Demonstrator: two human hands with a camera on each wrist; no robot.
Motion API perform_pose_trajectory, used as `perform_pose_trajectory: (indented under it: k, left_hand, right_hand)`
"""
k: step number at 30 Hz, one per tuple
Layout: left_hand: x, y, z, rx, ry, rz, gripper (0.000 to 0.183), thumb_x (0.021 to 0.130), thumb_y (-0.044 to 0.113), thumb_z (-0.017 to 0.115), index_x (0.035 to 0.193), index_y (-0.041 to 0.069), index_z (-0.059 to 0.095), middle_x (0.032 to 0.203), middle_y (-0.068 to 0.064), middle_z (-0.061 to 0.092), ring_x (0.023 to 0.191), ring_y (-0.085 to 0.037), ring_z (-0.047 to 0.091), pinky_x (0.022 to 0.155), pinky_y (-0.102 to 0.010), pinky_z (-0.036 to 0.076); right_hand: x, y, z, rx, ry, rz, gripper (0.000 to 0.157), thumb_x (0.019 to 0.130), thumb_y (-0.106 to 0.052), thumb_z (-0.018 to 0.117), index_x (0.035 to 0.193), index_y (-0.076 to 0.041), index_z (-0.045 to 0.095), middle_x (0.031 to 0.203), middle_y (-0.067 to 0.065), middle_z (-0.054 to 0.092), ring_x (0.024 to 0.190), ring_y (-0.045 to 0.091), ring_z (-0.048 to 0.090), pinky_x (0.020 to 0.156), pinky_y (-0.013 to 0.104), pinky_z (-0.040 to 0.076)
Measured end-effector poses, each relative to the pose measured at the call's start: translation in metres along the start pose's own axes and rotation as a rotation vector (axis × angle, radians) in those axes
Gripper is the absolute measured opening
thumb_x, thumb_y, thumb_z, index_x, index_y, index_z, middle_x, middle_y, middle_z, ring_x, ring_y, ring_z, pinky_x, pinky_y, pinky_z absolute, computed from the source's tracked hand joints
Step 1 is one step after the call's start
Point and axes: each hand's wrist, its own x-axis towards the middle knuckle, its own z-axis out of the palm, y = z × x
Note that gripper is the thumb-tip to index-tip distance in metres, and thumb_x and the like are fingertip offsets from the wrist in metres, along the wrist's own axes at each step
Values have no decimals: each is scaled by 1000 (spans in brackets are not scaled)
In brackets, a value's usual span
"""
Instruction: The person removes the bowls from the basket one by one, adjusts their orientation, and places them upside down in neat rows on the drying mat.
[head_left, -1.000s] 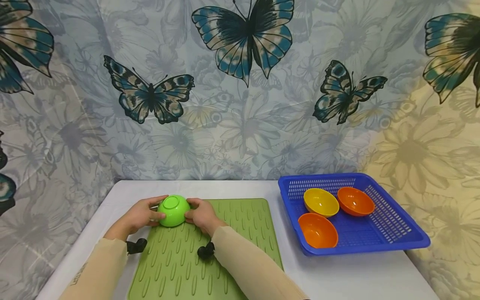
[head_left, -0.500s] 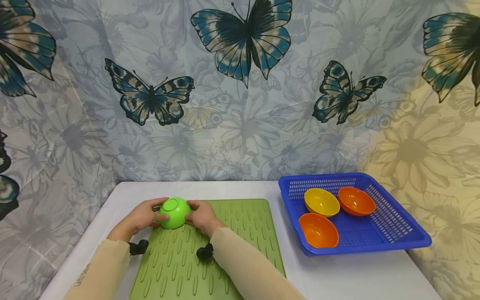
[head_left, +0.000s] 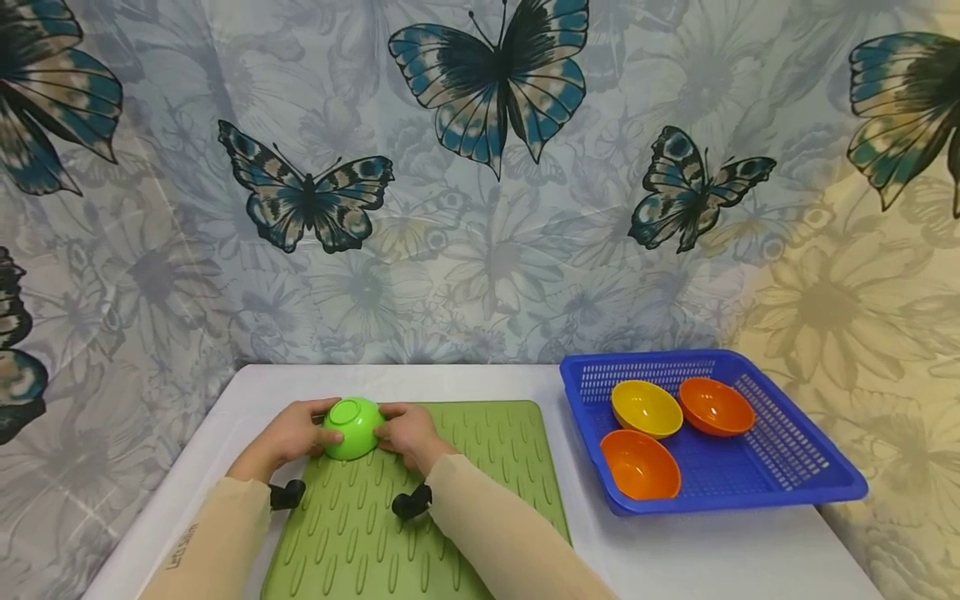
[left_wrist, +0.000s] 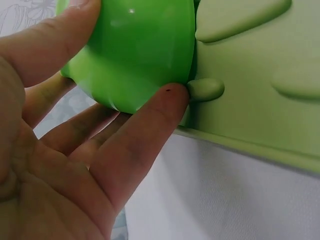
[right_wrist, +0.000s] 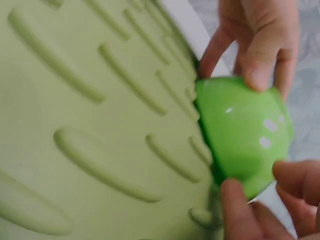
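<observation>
A bright green bowl point(head_left: 354, 430) is upside down on the far left corner of a ribbed green mat point(head_left: 480, 467), its foot ring facing up. My left hand point(head_left: 291, 433) holds the bowl's left side, thumb nearer me and the other fingers beyond. On the opposite side my right hand point(head_left: 411, 435) holds it with thumb and fingers. The left wrist view shows the left thumb on the bowl's wall and a fingertip point(left_wrist: 172, 97) near its rim, by a raised rib. Both hands also appear around the bowl point(right_wrist: 245, 130) in the right wrist view.
To the right, a blue basket point(head_left: 765, 492) holds a yellow bowl point(head_left: 647, 408) and two orange bowls, one at the back point(head_left: 716, 407) and one in front point(head_left: 640, 465). Behind the white-covered table point(head_left: 495, 379) hangs a butterfly-patterned cloth point(head_left: 495, 283).
The head view has shifted slightly. Both hands keep their hold on the green bowl, which stays at almost the same spot on the mat. The basket's bowls are unchanged.
</observation>
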Motion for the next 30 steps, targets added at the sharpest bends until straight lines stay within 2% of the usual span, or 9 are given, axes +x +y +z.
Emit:
perform_pose_trajectory:
  k: [5, 8, 13, 18, 24, 30]
  left_hand:
    - [-1, 4, 3, 56, 16, 1, 79, 84, 11, 80, 149, -6, 39, 144, -34, 41, 125, -50, 47, 77, -43, 57]
    - [-2, 6, 5, 82, 26, -2, 78, 84, 9, 80, 148, -7, 39, 143, -35, 42, 123, -50, 48, 76, -44, 57]
    - [1, 9, 7, 146, 44, 4, 78, 82, 9, 82, 147, -8, 42, 139, -35, 46, 121, -51, 49, 76, -45, 56]
    - [5, 10, 9, 158, 51, 3, 77, 82, 9, 82, 146, -7, 43, 139, -34, 47, 122, -50, 48, 80, -46, 55]
    - [5, 12, 9, 146, 51, -22, 77, 82, 7, 81, 147, -7, 42, 140, -35, 45, 121, -50, 50, 76, -43, 57]
    - [2, 11, 9, 145, 52, -12, 78, 82, 8, 82, 147, -8, 41, 139, -36, 45, 119, -51, 51, 74, -44, 58]
  right_hand:
    - [-4, -5, -7, -3, 26, 39, 30, 87, 7, 67, 114, -5, 71, 108, 10, 63, 89, 30, 67, 76, 40, 58]
    - [-5, -6, -13, -6, 21, 55, 28, 89, 3, 68, 115, -6, 71, 105, 10, 63, 91, 30, 66, 73, 40, 58]
    - [-6, -6, -25, 31, -12, 53, 34, 87, 3, 69, 121, -2, 69, 112, 13, 62, 107, 30, 61, 72, 40, 59]
    - [-7, -7, -35, 81, -28, 65, 40, 87, 4, 67, 126, 2, 64, 114, 14, 62, 109, 34, 60, 74, 43, 59]
    - [-6, -7, -43, 158, -61, 102, 46, 89, 3, 67, 134, 4, 58, 120, 17, 61, 117, 40, 56, 78, 46, 58]
    - [-10, -8, -50, 203, -81, 118, 48, 91, -2, 68, 137, 3, 56, 125, 17, 59, 120, 45, 52, 80, 48, 57]
